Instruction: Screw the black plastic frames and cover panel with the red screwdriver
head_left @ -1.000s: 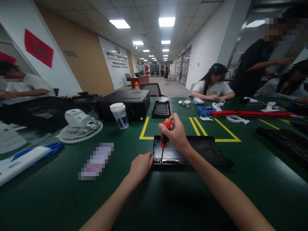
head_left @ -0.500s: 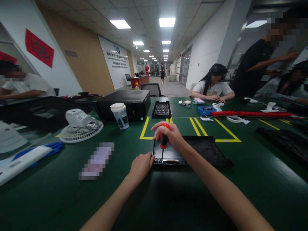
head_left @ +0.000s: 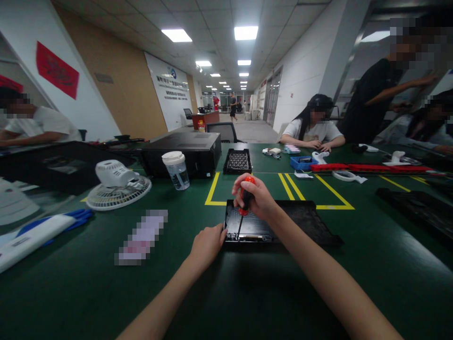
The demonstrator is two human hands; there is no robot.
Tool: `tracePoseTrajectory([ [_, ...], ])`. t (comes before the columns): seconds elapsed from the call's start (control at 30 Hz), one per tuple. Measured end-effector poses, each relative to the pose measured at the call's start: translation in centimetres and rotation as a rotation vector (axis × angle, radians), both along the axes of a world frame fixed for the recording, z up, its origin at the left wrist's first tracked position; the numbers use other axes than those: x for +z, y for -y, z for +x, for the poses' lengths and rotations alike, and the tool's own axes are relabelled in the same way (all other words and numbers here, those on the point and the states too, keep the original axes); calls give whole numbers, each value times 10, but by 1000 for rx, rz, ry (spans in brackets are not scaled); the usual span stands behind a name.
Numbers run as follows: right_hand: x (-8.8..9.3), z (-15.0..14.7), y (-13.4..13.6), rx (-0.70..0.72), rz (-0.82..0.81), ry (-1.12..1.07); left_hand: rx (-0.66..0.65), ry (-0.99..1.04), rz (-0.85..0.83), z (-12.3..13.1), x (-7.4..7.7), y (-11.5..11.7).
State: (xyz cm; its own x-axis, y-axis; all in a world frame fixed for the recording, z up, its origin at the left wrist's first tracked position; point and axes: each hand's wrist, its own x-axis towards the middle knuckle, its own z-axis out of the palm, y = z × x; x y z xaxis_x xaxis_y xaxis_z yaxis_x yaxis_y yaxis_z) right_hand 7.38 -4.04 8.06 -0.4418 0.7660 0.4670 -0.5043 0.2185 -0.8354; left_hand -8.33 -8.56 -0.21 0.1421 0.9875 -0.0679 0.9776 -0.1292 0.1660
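Note:
My right hand [head_left: 260, 196] holds a screwdriver [head_left: 245, 198] with a red and black handle by its grip. Its thin shaft slants down and left, the tip near the front left corner of a shallow black plastic panel [head_left: 307, 222]. Along the panel's front edge runs a light metallic strip. Against the left edge of the panel, my left hand [head_left: 209, 242] is closed, thumb on the corner; its other fingertips are hidden. Whether the screwdriver tip sits on a screw is too small to see.
A black tray of small parts [head_left: 238, 161] lies beyond the panel, near a clear cup [head_left: 176, 171] and a large black case [head_left: 187, 148]. On the left are a white fan [head_left: 118, 184] and a blurred flat object [head_left: 143, 236]. A blue box [head_left: 302, 163] stands back right; co-workers sit around.
The screwdriver's handle has tipped to the right, and my right hand has shifted with it, fingers changing position around the handle. My left hand stays in place. A distant walking person has moved left.

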Motion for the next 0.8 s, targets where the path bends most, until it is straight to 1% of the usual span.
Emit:
tracePoseTrajectory([
  [0.27, 0, 1, 1, 89, -4, -36, 0, -14, 1, 0, 1, 1],
  [0.5, 2, 3, 4, 227, -63, -36, -6, -10, 16, 0, -3, -1],
  [0.8, 2, 1, 6, 264, -30, 0, -3, -11, 11, 0, -2, 0],
])
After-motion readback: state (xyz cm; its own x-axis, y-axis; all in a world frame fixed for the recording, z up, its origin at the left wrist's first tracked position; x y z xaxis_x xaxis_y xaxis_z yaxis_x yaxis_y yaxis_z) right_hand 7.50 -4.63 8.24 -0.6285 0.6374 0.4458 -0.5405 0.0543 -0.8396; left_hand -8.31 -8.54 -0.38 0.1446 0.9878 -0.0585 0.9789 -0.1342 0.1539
